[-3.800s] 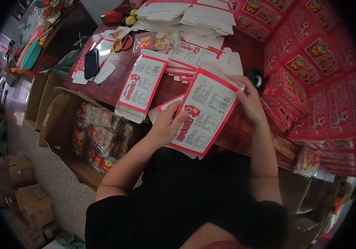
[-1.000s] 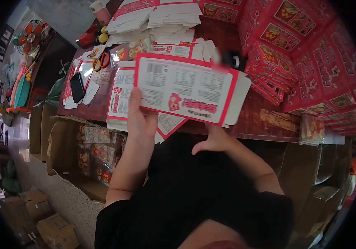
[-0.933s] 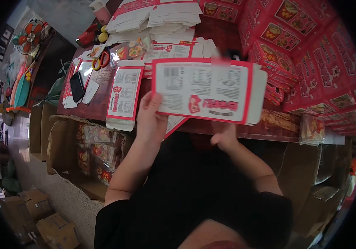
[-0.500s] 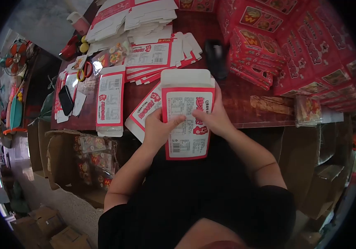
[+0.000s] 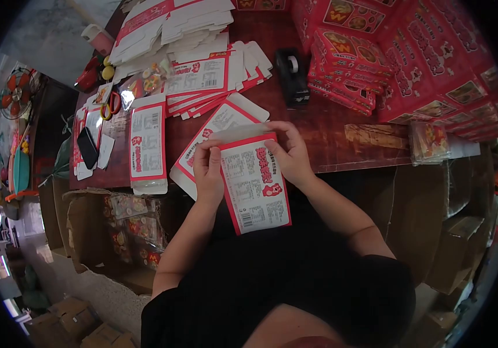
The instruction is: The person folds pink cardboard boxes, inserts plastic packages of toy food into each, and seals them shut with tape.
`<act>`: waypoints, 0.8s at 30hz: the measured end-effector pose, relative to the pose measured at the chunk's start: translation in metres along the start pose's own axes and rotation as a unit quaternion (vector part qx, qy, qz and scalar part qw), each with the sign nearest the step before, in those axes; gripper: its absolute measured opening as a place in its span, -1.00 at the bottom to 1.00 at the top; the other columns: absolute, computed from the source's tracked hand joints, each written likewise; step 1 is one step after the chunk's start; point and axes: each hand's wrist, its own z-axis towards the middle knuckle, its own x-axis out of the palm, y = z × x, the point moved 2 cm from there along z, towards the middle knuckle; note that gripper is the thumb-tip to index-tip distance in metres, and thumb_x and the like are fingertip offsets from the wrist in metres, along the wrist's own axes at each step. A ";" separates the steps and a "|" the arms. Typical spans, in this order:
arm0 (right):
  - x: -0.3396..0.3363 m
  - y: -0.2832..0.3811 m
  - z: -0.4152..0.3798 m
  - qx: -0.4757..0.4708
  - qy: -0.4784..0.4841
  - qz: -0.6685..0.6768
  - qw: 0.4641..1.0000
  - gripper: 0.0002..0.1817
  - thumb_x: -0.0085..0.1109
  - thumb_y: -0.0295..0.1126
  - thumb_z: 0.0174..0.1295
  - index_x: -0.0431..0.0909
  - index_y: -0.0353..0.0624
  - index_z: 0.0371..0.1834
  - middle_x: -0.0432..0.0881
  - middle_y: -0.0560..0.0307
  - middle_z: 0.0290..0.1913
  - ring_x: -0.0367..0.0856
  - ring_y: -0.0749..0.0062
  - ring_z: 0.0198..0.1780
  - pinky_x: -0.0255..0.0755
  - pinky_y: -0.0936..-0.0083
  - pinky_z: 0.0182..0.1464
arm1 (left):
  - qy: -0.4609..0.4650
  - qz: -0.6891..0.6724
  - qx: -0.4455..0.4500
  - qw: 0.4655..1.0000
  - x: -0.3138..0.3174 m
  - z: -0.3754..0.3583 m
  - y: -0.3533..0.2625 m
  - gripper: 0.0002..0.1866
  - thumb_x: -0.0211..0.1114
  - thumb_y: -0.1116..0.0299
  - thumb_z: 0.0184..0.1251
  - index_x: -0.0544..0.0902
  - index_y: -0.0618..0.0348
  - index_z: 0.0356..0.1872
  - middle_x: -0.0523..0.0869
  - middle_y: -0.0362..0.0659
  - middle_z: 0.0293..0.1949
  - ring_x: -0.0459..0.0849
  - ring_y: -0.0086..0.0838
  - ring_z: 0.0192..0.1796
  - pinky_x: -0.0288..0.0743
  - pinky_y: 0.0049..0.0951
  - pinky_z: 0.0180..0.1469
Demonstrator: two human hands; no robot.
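From my end, the black shirt (image 5: 283,272) is nearest, and the box (image 5: 257,188) is just beyond it, printed face up to me, its lower end over the shirt and its upper end by the table edge. I have both hands on that upper end. The left hand (image 5: 207,174) has the left corner, thumb lying along the red border and fingers bent behind; the right hand (image 5: 289,153) has the right corner, thumb on the print and fingers curled over the top. So each thumb is clamped against its fingers with the box between, and the pale flap (image 5: 238,134) rises between the two hands. I can't tell how far the hidden fingertips reach.

Down to the left, a carton (image 5: 107,249) holds clear packets (image 5: 136,223). On the table (image 5: 347,153), a slanted sleeve (image 5: 223,119) lies just past the hands, with another sleeve stack (image 5: 148,145) to its left and the phone (image 5: 87,148) farther left. Beyond them I see the scissors (image 5: 111,107), a fanned row (image 5: 202,78) and the black tape dispenser (image 5: 292,81), with red boxes (image 5: 350,69) to its right. The white pile (image 5: 170,29) is farther back; off left, beyond the table, is a fan (image 5: 18,93).
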 end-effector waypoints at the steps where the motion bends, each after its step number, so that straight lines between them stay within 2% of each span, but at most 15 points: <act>1: 0.003 0.006 -0.001 0.005 0.003 0.007 1.000 -0.80 0.18 -0.51 0.16 0.51 -0.20 -0.13 0.48 0.08 -0.06 0.45 0.41 0.04 0.31 0.49 0.11 | -0.012 -0.004 0.023 1.000 0.007 -0.001 -0.005 -0.77 0.18 0.26 0.35 0.41 0.20 -0.19 0.52 -0.19 -0.21 0.47 -0.60 -0.13 0.36 -0.56 -0.04; 3: 0.002 0.014 0.001 0.013 0.010 0.020 1.000 -0.83 0.20 -0.52 0.13 0.51 -0.23 -0.20 0.49 0.12 -0.10 0.46 0.43 0.02 0.32 0.50 0.10 | -0.037 -0.011 0.071 0.997 0.014 -0.003 -0.012 -0.74 0.25 0.31 0.30 0.38 0.18 -0.16 0.52 -0.18 -0.22 0.48 -0.57 -0.10 0.36 -0.53 0.00; 4: -0.006 0.010 0.006 -0.053 0.039 -0.119 0.991 -0.84 0.26 -0.52 0.08 0.51 -0.24 -0.28 0.49 0.19 -0.17 0.48 0.47 -0.03 0.34 0.54 0.05 | -0.026 0.019 0.083 0.996 0.005 0.000 -0.003 -0.64 0.33 0.41 0.21 0.32 0.15 -0.10 0.51 -0.15 -0.20 0.52 -0.50 -0.11 0.40 -0.49 0.00; 7: -0.005 0.012 0.013 0.034 0.062 -0.087 0.994 -0.83 0.31 -0.51 0.02 0.51 -0.22 -0.34 0.47 0.21 -0.22 0.49 0.51 -0.10 0.35 0.57 0.01 | 0.030 0.046 -0.039 0.998 -0.006 0.013 0.004 -0.63 0.33 0.46 0.18 0.32 0.17 -0.10 0.51 -0.14 -0.19 0.55 -0.48 -0.15 0.44 -0.49 -0.03; 10: 0.002 0.025 0.013 0.031 0.058 -0.082 0.994 -0.82 0.31 -0.51 0.00 0.50 -0.23 -0.36 0.47 0.21 -0.23 0.49 0.54 -0.13 0.36 0.58 -0.01 | 0.065 0.058 -0.059 0.994 0.007 0.012 -0.023 -0.72 0.31 0.50 0.17 0.38 0.20 -0.19 0.54 -0.17 -0.25 0.56 -0.54 -0.18 0.48 -0.57 -0.13; 13: 0.004 0.032 0.019 0.007 0.061 -0.135 0.989 -0.81 0.29 -0.52 0.03 0.49 -0.23 -0.31 0.51 0.22 -0.27 0.52 0.58 -0.21 0.40 0.62 -0.10 | 0.065 0.055 -0.057 0.995 0.009 0.014 -0.027 -0.81 0.29 0.49 0.19 0.43 0.22 -0.28 0.55 -0.17 -0.26 0.56 -0.59 -0.16 0.49 -0.62 -0.19; 16: 0.011 0.039 0.031 0.149 0.056 0.007 0.987 -0.82 0.28 -0.51 0.05 0.49 -0.22 -0.30 0.55 0.25 -0.33 0.53 0.62 -0.29 0.43 0.68 -0.21 | 0.019 -0.021 -0.144 0.989 0.014 0.019 -0.035 -0.86 0.28 0.48 0.20 0.47 0.23 -0.32 0.56 -0.16 -0.21 0.56 -0.61 -0.14 0.49 -0.63 -0.21; 17: 0.012 0.039 0.035 0.149 0.057 0.023 0.987 -0.87 0.29 -0.50 0.07 0.52 -0.21 -0.37 0.56 0.27 -0.38 0.53 0.65 -0.35 0.43 0.72 -0.30 | 0.019 -0.025 -0.150 0.988 0.015 0.020 -0.037 -0.87 0.27 0.50 0.20 0.47 0.23 -0.31 0.55 -0.15 -0.14 0.58 -0.60 -0.14 0.49 -0.63 -0.20; 20: 0.002 0.029 0.036 0.128 0.111 -0.014 0.985 -0.89 0.26 -0.45 0.13 0.57 -0.24 -0.35 0.60 0.22 -0.32 0.55 0.63 -0.28 0.44 0.68 -0.22 | 0.040 -0.035 -0.117 0.992 0.000 0.020 -0.019 -0.89 0.21 0.43 0.29 0.49 0.24 -0.32 0.55 -0.15 -0.12 0.55 -0.57 -0.08 0.46 -0.57 -0.09; 23: -0.007 0.025 0.022 0.116 0.125 -0.051 0.984 -0.84 0.21 -0.40 0.20 0.61 -0.26 -0.24 0.63 0.18 -0.24 0.57 0.58 -0.18 0.44 0.63 -0.11 | 0.110 -0.043 -0.108 0.987 -0.010 0.010 -0.018 -0.85 0.08 0.35 0.40 0.46 0.22 -0.19 0.53 -0.13 -0.11 0.50 -0.53 -0.03 0.40 -0.50 0.03; 24: -0.012 0.023 0.018 0.090 0.155 -0.080 0.981 -0.75 0.11 -0.34 0.29 0.59 -0.24 -0.07 0.63 0.15 -0.13 0.55 0.53 -0.05 0.41 0.58 0.01 | 0.100 -0.047 -0.131 0.985 -0.009 0.004 -0.018 -0.84 0.05 0.33 0.42 0.43 0.20 -0.14 0.52 -0.13 -0.11 0.48 -0.52 -0.02 0.38 -0.49 0.06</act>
